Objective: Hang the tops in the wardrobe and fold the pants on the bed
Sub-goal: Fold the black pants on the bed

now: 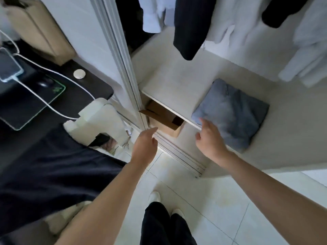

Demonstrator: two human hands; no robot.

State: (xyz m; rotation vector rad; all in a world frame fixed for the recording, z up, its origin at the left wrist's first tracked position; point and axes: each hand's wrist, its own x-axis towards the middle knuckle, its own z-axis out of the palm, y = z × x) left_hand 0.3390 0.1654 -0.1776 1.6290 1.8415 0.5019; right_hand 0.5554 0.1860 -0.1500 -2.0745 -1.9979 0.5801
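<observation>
A folded blue-grey garment [233,114] lies on the white wardrobe shelf [173,80]. Above it hang several tops: a white shirt [152,16], a dark navy one [192,27], pale ones [307,50] at the right. My right hand [208,138] hovers just in front of the folded garment's near corner, fingers relaxed, holding nothing. Near the sliding door's edge [127,71], my left hand [146,147] is stretched forward with straight fingers, empty. The bed is out of view.
A cardboard box [164,119] sits under the shelf. To the left stands a dark desk [74,96] with a phone on a white cable, a mouse pad and a white device [99,119]. Dark cloth [53,167] drapes at lower left. My feet stand on white floor tiles [221,200].
</observation>
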